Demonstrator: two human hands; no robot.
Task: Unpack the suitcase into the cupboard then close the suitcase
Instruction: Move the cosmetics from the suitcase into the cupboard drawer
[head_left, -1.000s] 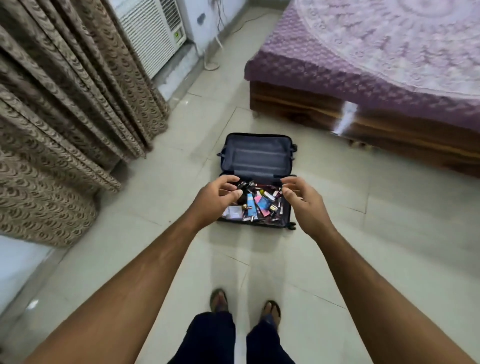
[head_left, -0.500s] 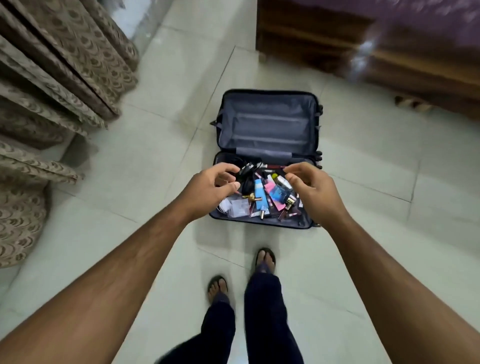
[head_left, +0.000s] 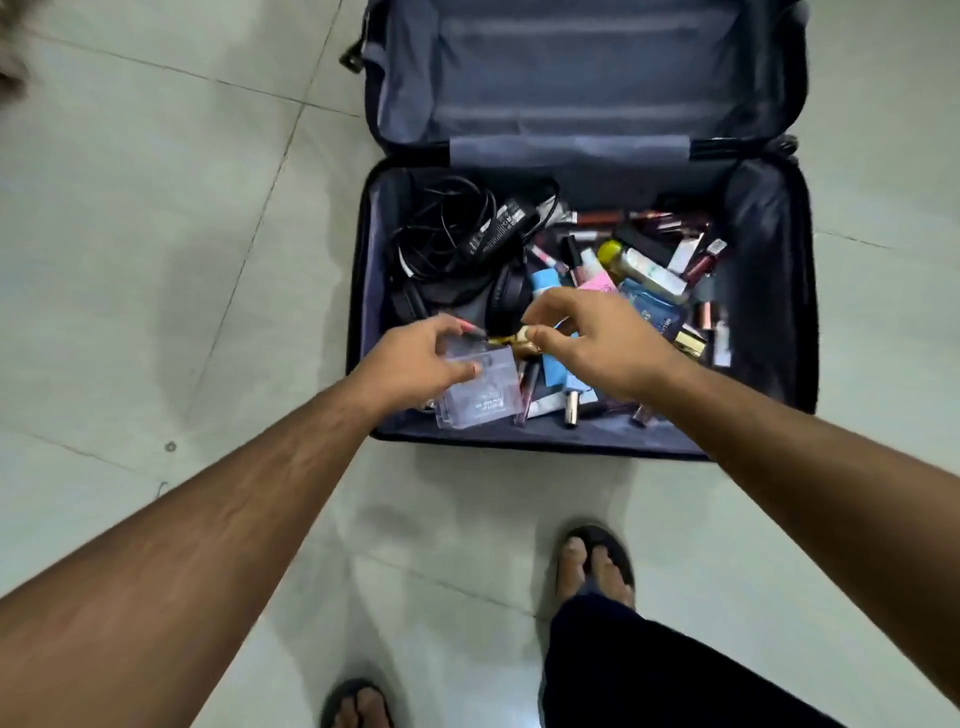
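Suitcase: dark, lying open flat on the pale tiled floor, just ahead of the person's sandalled feet. Lid folded back on the far side, grey-lined, nothing seen in it.

Contents of the near half, placed from the suitcase's walls:
- Black cable, coiled, far-left corner.
- Black charger, lying across the cable, just right of it.
- Black headphones, left of centre, below the cable.
- Clear box, near-left corner, printed label on its face.
- Blue tube, centre, mostly hidden under the right hand.
- Yellow-capped bottle and white bottle, right of centre toward the far wall.
- Blue pouch, right of centre, just beyond the right hand.
- Lipsticks and small tubes, scattered along the far and right walls and the near wall; individual items too blurred to list.

Left hand: over the near-left corner, fingers and thumb curled onto the top edge of the clear box, gripping it.

Right hand: over the centre, fingertips pinching a small gold-coloured item; what the item is cannot be told. The two hands are just beside each other.
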